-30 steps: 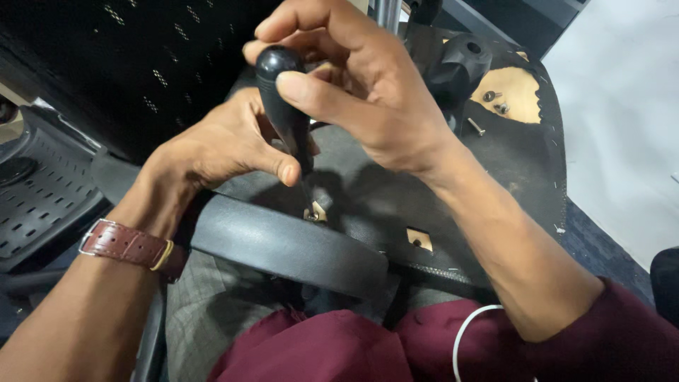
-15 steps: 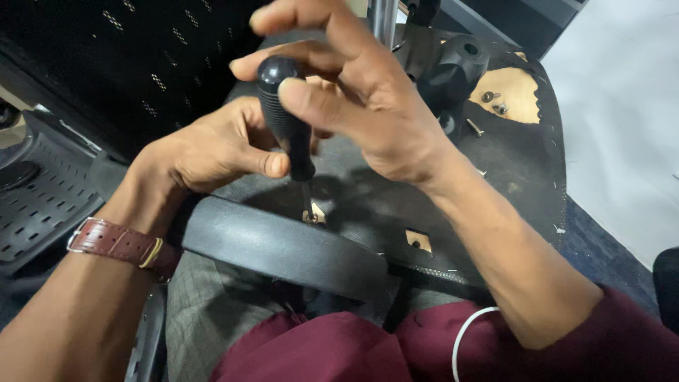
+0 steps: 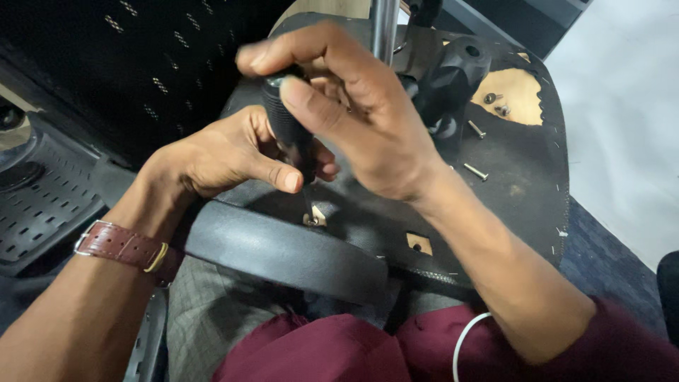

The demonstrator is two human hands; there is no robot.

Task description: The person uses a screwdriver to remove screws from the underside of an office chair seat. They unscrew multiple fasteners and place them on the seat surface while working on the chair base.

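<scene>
On the upturned chair seat [image 3: 523, 177], loose screws [image 3: 475, 171] lie beside pale flooring [image 3: 622, 106].

Loose screws [image 3: 475, 171] lie beside a black mesh backrest [image 3: 141, 64].

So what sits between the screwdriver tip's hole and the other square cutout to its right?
In the head view, only bare black fabric lies between the hole at the screwdriver tip and the second cutout; no screw lies there.

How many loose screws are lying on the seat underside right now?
4: two screws on the bare wood patch, one screw just below it, one screw on the black fabric. The hands may hide others.
</scene>
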